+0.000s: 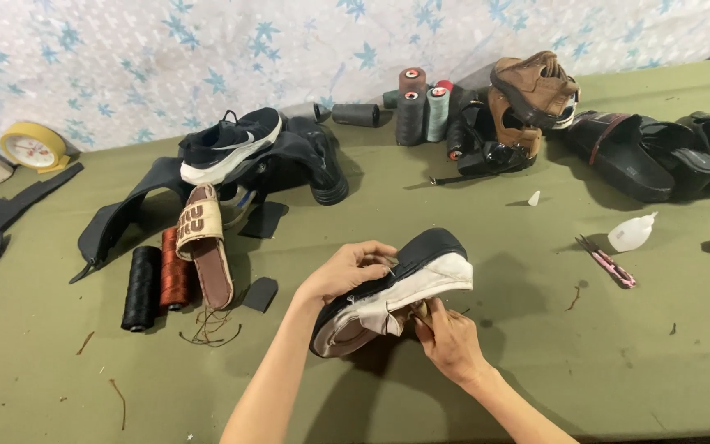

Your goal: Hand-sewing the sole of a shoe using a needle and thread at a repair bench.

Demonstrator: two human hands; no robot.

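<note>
The left hand [347,270] closes its grip over the upper edge of a white canvas shoe with a dark sole [400,288], fingers curled on the rim where a thin needle-like tool seems to show, though it is too small to be sure. The right hand [451,339] pinches the lower side of the same shoe near its opening, fingertips closed on the fabric and perhaps a thread. The shoe is held on its side just above the green surface [536,362], at the lower centre of the frame. To the left lie a tan slide sandal [205,245], a black thread spool [140,288] and a brown-red thread spool [174,269]; loose brown thread [209,326] curls below them. A black and white sneaker [230,145] rests on dark material in the upper left. On the right are pink thread snips [610,263] and a small white squeeze bottle [630,233]. As I judge it, a slip of the pinching fingers could let the shoe twist, and a sharp point near the left fingertips could prick them if the fabric gives suddenly.
</note>
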